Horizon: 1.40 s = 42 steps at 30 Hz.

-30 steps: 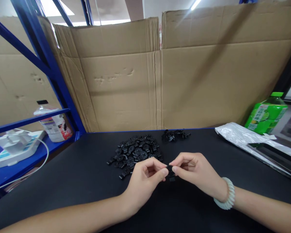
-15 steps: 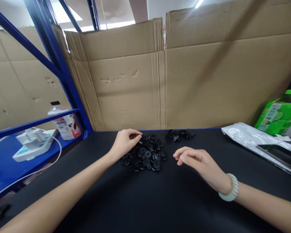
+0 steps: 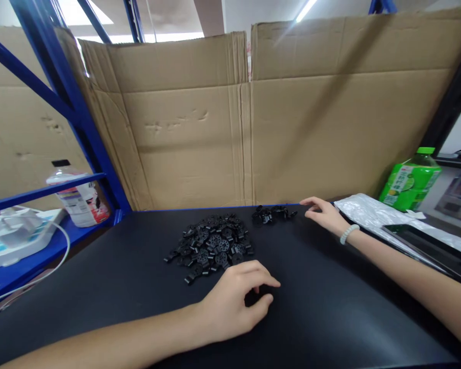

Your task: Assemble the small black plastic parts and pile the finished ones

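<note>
black table [image 3: 115, 287]: broad pile of black parts [image 3: 215, 243] lay near middle. left hand [image 3: 240, 298] before pile, thumb and fingers parted, empty to my eye. right hand [image 3: 326, 216], loosely spread, beside smaller black cluster [image 3: 268, 217]. seemed between grasps; next move likely called for fine pinch.

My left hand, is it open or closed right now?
Open: the left hand has its fingers apart from the thumb, black tabletop showing between their tips.
</note>
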Tool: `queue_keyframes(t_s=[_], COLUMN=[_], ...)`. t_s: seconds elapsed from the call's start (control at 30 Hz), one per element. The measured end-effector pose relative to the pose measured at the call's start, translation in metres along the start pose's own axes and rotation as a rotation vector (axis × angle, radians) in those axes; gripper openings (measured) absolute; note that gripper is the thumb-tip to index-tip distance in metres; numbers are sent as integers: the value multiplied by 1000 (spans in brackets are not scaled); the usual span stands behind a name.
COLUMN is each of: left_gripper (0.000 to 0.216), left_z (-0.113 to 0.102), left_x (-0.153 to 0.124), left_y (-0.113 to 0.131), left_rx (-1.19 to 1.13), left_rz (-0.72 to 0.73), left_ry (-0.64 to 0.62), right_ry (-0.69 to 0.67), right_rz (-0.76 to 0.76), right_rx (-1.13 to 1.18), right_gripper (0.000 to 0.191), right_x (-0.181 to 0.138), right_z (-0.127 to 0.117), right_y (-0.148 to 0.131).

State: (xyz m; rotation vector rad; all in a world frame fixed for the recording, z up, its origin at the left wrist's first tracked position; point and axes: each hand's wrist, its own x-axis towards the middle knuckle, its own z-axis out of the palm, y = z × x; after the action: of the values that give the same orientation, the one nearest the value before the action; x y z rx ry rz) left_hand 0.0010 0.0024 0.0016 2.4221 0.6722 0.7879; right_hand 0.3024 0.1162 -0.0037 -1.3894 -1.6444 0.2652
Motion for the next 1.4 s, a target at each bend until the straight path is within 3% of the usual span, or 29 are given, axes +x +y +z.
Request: queue_keyframes(t_s=[0.1, 0.27, 0.4, 0.53, 0.73, 0.87, 0.97, 1.2, 1.4], left_gripper=[26, 25, 24, 23, 35, 32, 29, 26, 25], left_z=[1, -1, -1, -2, -1, 0, -1, -5, -5], left_x=[-1, 1, 1, 3, 5, 6, 6, 6, 6], left_y=[-3, -2, -1, -2, -6, -8, -6, 1, 1], left_rx=[-12, -27, -50, -147, -581, -724, -744, -679, -517], left_rz=[-12, -49, -63, -153, -444, -478, -485, -507, -472], left_ry=[0, -1, 37, 132, 207, 263, 289, 307, 323], right_ry=[-61, -74, -61, -141, -300, -467, -495, -504, -573], right_rz=[-72, -107, -85, -120, -305, -149, -8, -5, 216], right_rx=[-80, -150, -128, -31, 213, 466, 587, 643, 755], right_gripper=[32, 15, 16, 22, 23, 13, 6, 13, 31], right_x=[3, 3, -4, -21, -65, -85, -89, -95, -100], right_z=[7, 18, 12, 6, 14, 25, 30, 37, 45], right_y=[10, 14, 6, -32, -108, -123, -123, -124, -123])
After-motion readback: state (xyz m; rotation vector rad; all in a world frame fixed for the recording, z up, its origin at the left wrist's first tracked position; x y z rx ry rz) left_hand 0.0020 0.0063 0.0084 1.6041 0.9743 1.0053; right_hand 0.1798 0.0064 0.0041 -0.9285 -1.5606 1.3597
